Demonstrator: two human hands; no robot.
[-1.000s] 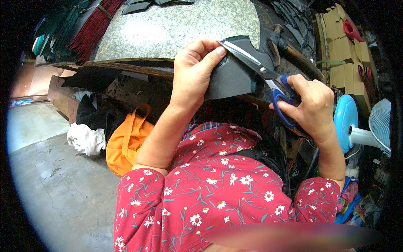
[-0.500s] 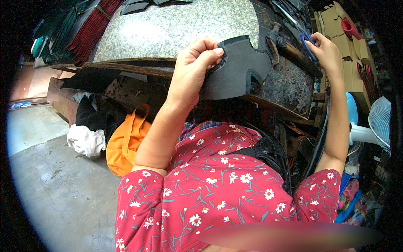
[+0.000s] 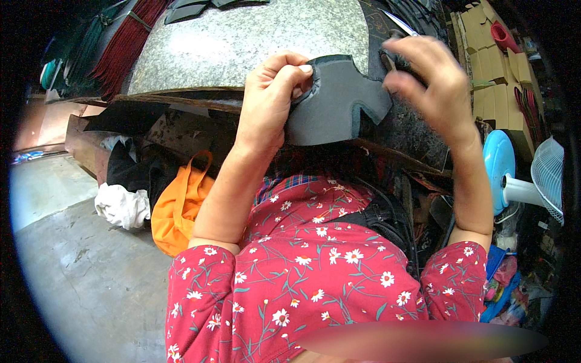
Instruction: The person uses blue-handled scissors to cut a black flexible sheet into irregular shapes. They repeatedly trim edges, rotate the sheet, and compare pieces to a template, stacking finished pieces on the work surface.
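Observation:
My left hand (image 3: 272, 97) is closed in a pinch on the left edge of a dark grey flat piece (image 3: 330, 109), which looks like a shoe upper with curved cut-outs. The piece is held up at the table's front edge. Just right of it is my right hand (image 3: 433, 88), slightly blurred, with thumb and fingers apart and nothing seen between them. Beyond that hand lie scissors (image 3: 400, 23), only a blade showing. A hammer (image 3: 389, 60) on the dark tabletop is mostly hidden behind my right fingers.
A speckled stone slab (image 3: 254, 48) covers much of the table, with dark cut pieces (image 3: 187, 9) at its far edge. Bundles of red cords (image 3: 130, 48) lie left. An orange bag (image 3: 181, 209) and white cloth (image 3: 123, 206) sit below. Cartons (image 3: 496, 66) and a fan (image 3: 548, 181) stand right.
My right hand has let go of the scissors' blue handles and moved left toward the grey piece. My left hand keeps its pinch, shifted slightly left.

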